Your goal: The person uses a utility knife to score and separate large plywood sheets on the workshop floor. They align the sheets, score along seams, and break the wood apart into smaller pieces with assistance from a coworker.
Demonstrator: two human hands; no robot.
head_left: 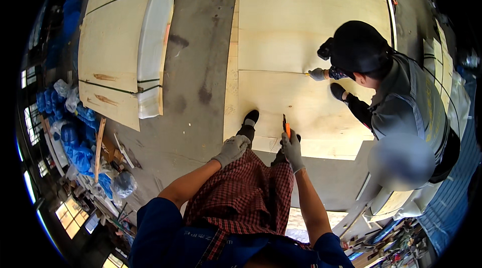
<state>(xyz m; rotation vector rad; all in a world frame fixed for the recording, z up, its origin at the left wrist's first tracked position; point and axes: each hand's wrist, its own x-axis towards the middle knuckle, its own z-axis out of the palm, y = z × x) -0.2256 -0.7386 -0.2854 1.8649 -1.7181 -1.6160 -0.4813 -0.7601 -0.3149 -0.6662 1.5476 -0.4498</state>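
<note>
My right hand (pixel 292 151), in a grey glove, is closed around an orange and black utility knife (pixel 287 127), its dark tip pointing forward over the plywood. My left hand (pixel 232 150), gloved too, rests on my left knee with its fingers laid over it and nothing visible in it. Beneath the knife spreads a broad pale plywood sheet (pixel 311 12), with my left shoe (pixel 251 116) on it. A thin line (pixel 271 71) crosses the sheet. At the line's right end a co-worker's gloved hand (pixel 317 74) holds a small yellowish thing.
The co-worker (pixel 411 92), in a dark cap, crouches on the right with one shoe on the plywood. A strapped plywood stack (pixel 113 32) stands at the left on the grey floor (pixel 196 62). Blue plastic and scraps (pixel 75 142) lie farther left; more clutter (pixel 391 248) fills the lower right.
</note>
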